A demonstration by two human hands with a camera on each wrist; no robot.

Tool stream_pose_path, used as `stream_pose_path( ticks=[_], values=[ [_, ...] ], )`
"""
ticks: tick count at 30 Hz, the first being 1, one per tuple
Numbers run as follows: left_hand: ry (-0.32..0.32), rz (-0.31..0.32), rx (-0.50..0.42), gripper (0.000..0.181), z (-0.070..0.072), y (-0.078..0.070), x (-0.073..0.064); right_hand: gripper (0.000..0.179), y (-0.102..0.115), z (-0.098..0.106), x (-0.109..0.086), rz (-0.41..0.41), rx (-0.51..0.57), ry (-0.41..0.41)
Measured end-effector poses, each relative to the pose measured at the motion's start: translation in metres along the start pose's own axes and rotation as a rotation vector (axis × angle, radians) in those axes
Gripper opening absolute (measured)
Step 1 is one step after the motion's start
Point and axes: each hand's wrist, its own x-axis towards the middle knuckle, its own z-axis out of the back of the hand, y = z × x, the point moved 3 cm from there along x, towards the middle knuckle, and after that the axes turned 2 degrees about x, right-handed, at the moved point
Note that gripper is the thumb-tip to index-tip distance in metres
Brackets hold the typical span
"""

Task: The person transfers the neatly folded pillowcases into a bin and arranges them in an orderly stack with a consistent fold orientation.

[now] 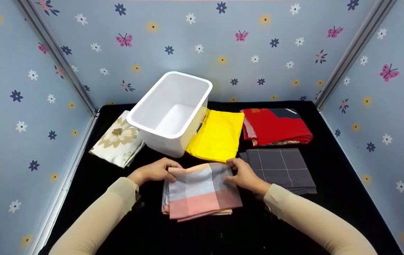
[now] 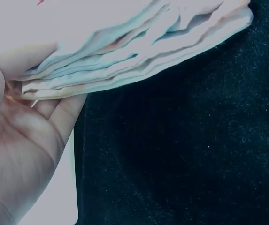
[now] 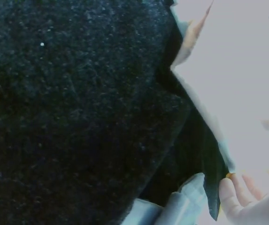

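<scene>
Two hands are holding a folded checked cloth (image 1: pixel 202 193) near the front middle of the desk (image 1: pixel 258 230), the left hand (image 1: pixel 155 170) gripping its far left corner and the right hand (image 1: pixel 246 175) its far right corner. This grip on both ends is probably keeping the layers together and the far edge stretched, though that edge is sagging a little between them. Four other folded cloths are lying flat: a flowered cloth (image 1: pixel 115 138) at the left, a yellow cloth (image 1: pixel 219 134) in the middle, and a red cloth (image 1: pixel 279 127) behind a grey cloth (image 1: pixel 279 168) at the right. They seem to be lying apart from the checked cloth so that the hands are getting room. A white tub (image 1: pixel 161 143) is standing between the flowered and yellow cloths, its mouth facing up; whether its base is resting on either, I cannot tell.

The left fingers (image 2: pixel 68 110) are sitting under the stacked layers with the thumb (image 2: pixel 26 58) on top, leaving a narrow gap filled by cloth. The right fingers are pinching likewise, but the right wrist view is too washed out to show their exact spacing.
</scene>
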Motion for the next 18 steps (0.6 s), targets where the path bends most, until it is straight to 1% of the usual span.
stream_pose_path(
  ticks=[5, 9, 12, 18],
  values=[
    [0.047, 0.001, -0.012, 0.044, -0.001, -0.005, -0.002, 0.059, 0.003, 0.001, 0.001, 0.034, 0.006, -0.019],
    [0.072, -0.016, -0.017, 0.042, -0.002, -0.010, -0.002, 0.059, 0.005, 0.002, 0.003, 0.061, 0.013, -0.018],
    [0.087, -0.029, -0.024, 0.042, -0.002, -0.013, -0.002, 0.058, 0.007, 0.003, 0.006, 0.094, 0.005, -0.007],
    [0.123, -0.025, -0.027, 0.045, -0.003, -0.019, -0.002, 0.057, 0.010, 0.005, 0.011, 0.136, -0.018, 0.029]
  ],
)
